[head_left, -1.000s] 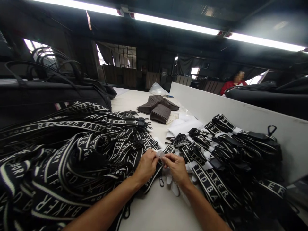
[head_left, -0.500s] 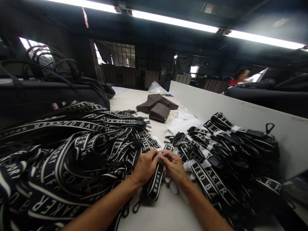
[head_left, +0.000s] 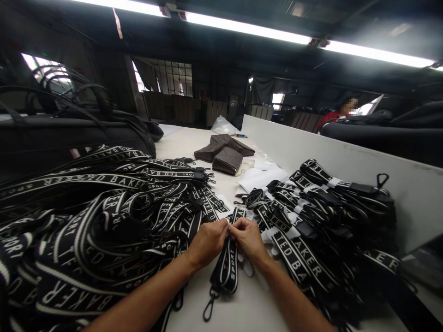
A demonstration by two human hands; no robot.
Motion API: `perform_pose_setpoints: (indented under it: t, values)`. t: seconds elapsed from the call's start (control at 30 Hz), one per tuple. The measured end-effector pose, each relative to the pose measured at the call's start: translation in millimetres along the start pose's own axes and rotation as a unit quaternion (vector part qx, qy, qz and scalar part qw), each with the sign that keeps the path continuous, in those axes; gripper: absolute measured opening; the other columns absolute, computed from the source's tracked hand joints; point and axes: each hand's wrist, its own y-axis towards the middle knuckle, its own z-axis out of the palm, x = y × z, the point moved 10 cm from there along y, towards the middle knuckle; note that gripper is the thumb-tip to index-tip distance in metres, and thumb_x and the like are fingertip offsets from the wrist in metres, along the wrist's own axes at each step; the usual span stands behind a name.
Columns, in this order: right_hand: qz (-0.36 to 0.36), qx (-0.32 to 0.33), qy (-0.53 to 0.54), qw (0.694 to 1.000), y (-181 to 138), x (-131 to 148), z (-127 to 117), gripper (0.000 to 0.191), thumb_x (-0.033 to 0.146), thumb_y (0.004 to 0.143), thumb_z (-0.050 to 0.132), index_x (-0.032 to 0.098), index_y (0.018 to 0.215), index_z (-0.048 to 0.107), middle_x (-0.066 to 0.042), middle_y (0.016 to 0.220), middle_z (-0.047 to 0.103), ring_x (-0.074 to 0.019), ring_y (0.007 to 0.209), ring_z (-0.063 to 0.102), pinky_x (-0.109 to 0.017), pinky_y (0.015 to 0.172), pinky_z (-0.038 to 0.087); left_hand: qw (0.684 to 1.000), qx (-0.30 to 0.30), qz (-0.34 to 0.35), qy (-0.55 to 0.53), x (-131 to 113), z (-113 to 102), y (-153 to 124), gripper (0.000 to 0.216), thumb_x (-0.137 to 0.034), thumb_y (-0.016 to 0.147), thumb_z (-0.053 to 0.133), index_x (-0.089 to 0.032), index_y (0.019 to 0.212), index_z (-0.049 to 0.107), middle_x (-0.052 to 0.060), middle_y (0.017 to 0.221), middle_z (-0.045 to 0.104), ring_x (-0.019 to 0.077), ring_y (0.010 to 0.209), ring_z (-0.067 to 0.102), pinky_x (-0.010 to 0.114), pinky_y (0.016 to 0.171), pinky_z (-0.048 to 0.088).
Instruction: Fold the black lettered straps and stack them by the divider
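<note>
My left hand and my right hand meet at the middle of the white table, fingers pinched together on a folded black strap with white "SPORT" lettering. A metal clip hangs from the strap's near end. A small white piece shows between my fingertips. A big loose heap of the same lettered straps lies to the left. To the right lies a row of bundled straps with white wraps.
Black bags stand at the back left. Brown pouches and white sheets lie farther up the table. A white divider wall runs along the right. A person in red sits beyond it.
The folded strap has been drawn toward me between my hands, and its clip end now hangs lower on the table. My hands stay together.
</note>
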Motion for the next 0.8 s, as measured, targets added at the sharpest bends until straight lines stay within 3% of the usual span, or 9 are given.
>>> perform_pose_setpoints:
  t: [0.17,0.27,0.37,0.43,0.6,0.7,0.8]
  values:
    - [0.017,-0.007,-0.010,1.000,1.7,-3.8,-3.2,0.021,0.025,0.061,0.069,0.018,0.055,0.051,0.005,0.048,0.051,-0.0083,0.043,0.045,-0.020,0.041,0.032,0.974,-0.029,0.158,0.157,-31.7,3.3,-9.4,0.023,-0.002,0.085,0.037,-0.018,0.073,0.050,0.002,0.061,0.060,0.0166,0.054,0.057,0.027,0.052,0.034]
    - [0.046,-0.003,0.031,0.998,1.1,-8.2,-3.7,0.018,0.023,0.059,0.067,0.019,0.064,0.051,0.007,0.047,0.052,-0.0084,0.039,0.045,-0.020,0.040,0.031,0.957,-0.051,0.212,0.190,-46.0,1.3,-13.3,0.022,-0.002,0.085,0.039,-0.018,0.074,0.050,0.001,0.062,0.059,0.0167,0.054,0.056,0.028,0.052,0.034]
    - [0.066,0.015,0.077,0.995,0.2,-10.2,0.6,0.018,0.024,0.059,0.066,0.019,0.071,0.055,0.007,0.049,0.055,-0.0085,0.037,0.044,-0.020,0.039,0.030,0.962,-0.068,0.194,0.181,-45.7,-5.5,-11.2,0.021,-0.005,0.088,0.041,-0.018,0.073,0.049,0.000,0.062,0.058,0.0157,0.054,0.056,0.028,0.052,0.033]
    - [0.062,0.016,0.077,0.995,0.3,-8.8,2.2,0.014,0.024,0.059,0.067,0.018,0.066,0.057,0.005,0.050,0.055,-0.0083,0.040,0.044,-0.021,0.040,0.030,0.968,-0.074,0.168,0.172,-40.3,-8.9,-9.2,0.022,-0.006,0.088,0.041,-0.019,0.072,0.048,0.000,0.061,0.058,0.0149,0.053,0.055,0.027,0.051,0.032]
    - [-0.019,-0.025,0.025,0.999,1.1,7.2,-5.0,0.015,0.017,0.059,0.069,0.017,0.053,0.055,0.004,0.052,0.053,-0.0087,0.052,0.046,-0.021,0.050,0.033,0.967,-0.073,0.182,0.161,-38.9,-7.1,-11.0,0.024,-0.002,0.084,0.038,-0.018,0.071,0.050,0.001,0.060,0.057,0.0158,0.052,0.055,0.028,0.051,0.033]
    - [0.037,0.029,0.091,0.995,-0.9,-0.4,1.6,0.011,0.021,0.059,0.072,0.016,0.062,0.063,0.004,0.055,0.057,-0.0079,0.049,0.045,-0.021,0.047,0.032,0.973,-0.068,0.177,0.131,-38.7,-7.6,-10.7,0.023,-0.004,0.087,0.038,-0.017,0.078,0.055,0.002,0.066,0.061,0.0162,0.058,0.059,0.027,0.055,0.037]
    - [0.103,0.090,0.156,0.978,-5.9,-4.6,11.6,0.024,0.031,0.059,0.077,0.014,0.073,0.070,0.002,0.058,0.061,-0.0075,0.046,0.048,-0.021,0.045,0.033,0.990,-0.071,0.090,0.079,-24.2,-15.8,-4.8,0.021,-0.010,0.091,0.041,-0.018,0.079,0.057,0.001,0.067,0.063,0.0148,0.060,0.060,0.025,0.057,0.039]
